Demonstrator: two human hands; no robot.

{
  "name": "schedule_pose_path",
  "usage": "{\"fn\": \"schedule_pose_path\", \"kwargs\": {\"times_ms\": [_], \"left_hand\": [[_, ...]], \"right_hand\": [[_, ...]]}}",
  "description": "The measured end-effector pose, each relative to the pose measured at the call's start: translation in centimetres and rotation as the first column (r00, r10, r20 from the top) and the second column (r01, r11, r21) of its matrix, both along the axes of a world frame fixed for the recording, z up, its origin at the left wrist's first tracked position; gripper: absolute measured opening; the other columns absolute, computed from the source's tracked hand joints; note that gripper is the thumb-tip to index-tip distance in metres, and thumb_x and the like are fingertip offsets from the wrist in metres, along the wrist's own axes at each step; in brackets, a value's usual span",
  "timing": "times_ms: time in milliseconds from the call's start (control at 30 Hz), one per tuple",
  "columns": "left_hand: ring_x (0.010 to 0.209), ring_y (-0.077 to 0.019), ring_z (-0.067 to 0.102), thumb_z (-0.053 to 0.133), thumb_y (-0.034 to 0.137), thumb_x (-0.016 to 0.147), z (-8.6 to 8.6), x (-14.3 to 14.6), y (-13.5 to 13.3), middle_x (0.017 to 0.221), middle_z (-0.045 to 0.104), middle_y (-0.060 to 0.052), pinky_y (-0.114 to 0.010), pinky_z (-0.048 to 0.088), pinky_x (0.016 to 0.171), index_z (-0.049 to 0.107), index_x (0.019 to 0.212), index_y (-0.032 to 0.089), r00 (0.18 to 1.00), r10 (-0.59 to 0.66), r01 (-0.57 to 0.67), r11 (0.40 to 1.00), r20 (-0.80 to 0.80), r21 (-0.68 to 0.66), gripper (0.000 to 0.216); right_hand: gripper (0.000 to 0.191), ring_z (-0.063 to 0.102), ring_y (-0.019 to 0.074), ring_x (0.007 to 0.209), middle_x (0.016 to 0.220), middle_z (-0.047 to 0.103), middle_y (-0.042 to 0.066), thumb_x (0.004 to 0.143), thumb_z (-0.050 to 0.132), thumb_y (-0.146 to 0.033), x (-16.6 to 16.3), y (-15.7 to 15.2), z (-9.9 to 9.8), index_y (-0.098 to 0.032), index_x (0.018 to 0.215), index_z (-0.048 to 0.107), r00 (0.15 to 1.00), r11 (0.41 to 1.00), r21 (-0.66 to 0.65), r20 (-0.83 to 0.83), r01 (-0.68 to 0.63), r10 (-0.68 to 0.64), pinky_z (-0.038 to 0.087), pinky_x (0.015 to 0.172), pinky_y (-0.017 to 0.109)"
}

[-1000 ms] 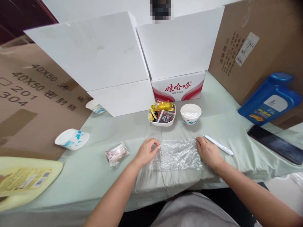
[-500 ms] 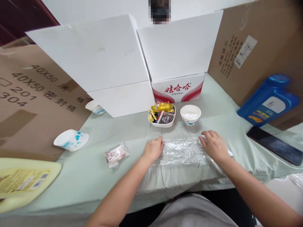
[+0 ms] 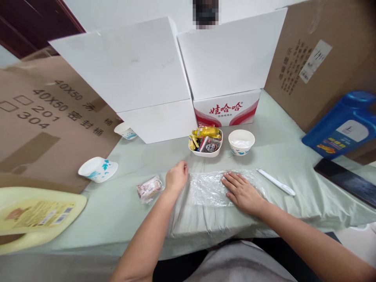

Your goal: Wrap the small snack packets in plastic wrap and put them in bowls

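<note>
Your right hand (image 3: 243, 194): spread on plastic sheet (image 3: 205, 190)
Left hand (image 3: 176, 177): curled, hold unclear
White tool (image 3: 276, 182): right of sheet
Snack tray (image 3: 205, 154): beyond

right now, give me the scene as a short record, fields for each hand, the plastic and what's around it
left hand: fingers curled, at the left end of the clear plastic; grip unclear
right hand: laid palm down on the clear plastic
clear plastic: wrinkled, spread on the green cloth
left of it: wrapped item
right of it: slim white tool
beyond it: white dish of wrapped packets, paper bowl beside it
</note>
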State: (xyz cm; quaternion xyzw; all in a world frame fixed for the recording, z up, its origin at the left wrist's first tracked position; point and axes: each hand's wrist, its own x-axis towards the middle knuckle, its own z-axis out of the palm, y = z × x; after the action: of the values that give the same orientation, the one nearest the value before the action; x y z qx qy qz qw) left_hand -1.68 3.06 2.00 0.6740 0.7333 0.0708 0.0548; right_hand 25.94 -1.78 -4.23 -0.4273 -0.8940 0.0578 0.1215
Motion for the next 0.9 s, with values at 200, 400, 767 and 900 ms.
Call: {"fn": "schedule_pose_path", "kwargs": {"times_ms": [200,400,767,900], "left_hand": [[0.098,-0.0235,0.061,0.066,0.025,0.080,-0.9,-0.7,0.2,0.098,0.065,-0.007,-0.031,0.047,0.086,0.069,0.096,0.019,0.985,-0.093,0.095,0.995,0.149,-0.005,0.017],[0.105,-0.0245,0.056,0.083,0.026,0.061,-1.9,1.4,-0.2,0.098,0.059,-0.004,-0.035,0.044,0.096,0.069,0.091,0.020,0.893,-0.179,0.208,0.978,0.413,-0.026,0.034],[0.073,-0.0163,0.065,0.072,0.033,0.068,-2.4,2.3,-0.1,0.080,0.067,-0.003,-0.027,0.049,0.065,0.040,0.071,0.020,0.404,0.091,0.254,0.945,0.910,-0.207,0.034],[0.058,-0.0110,0.059,0.082,0.035,0.054,-2.2,1.6,0.3,0.071,0.064,0.001,-0.022,0.044,0.056,0.043,0.075,0.020,0.217,0.197,0.215,0.946,0.956,-0.244,0.047]], "right_hand": [[0.047,0.036,0.0273,0.140,0.150,0.043,0.010,0.097,0.044,-0.035,0.1,-0.1,0.2,-0.018,0.141,0.048,1.000,0.999,0.035,0.009,-0.002,0.002,0.030,0.115,0.048],[0.047,0.037,0.0278,0.139,0.148,0.045,0.010,0.097,0.044,-0.035,0.0,0.0,0.1,-0.017,0.140,0.049,1.000,0.999,0.042,0.014,-0.008,0.007,0.031,0.114,0.048],[0.047,0.037,0.0274,0.138,0.148,0.045,0.009,0.097,0.045,-0.034,0.0,0.0,0.1,-0.018,0.140,0.049,1.000,1.000,0.029,0.005,-0.008,0.008,0.032,0.113,0.048],[0.047,0.037,0.0269,0.138,0.149,0.045,0.009,0.097,0.044,-0.035,0.1,0.2,-0.2,-0.018,0.140,0.049,1.000,0.999,0.043,0.010,-0.014,0.014,0.031,0.113,0.048]]}}
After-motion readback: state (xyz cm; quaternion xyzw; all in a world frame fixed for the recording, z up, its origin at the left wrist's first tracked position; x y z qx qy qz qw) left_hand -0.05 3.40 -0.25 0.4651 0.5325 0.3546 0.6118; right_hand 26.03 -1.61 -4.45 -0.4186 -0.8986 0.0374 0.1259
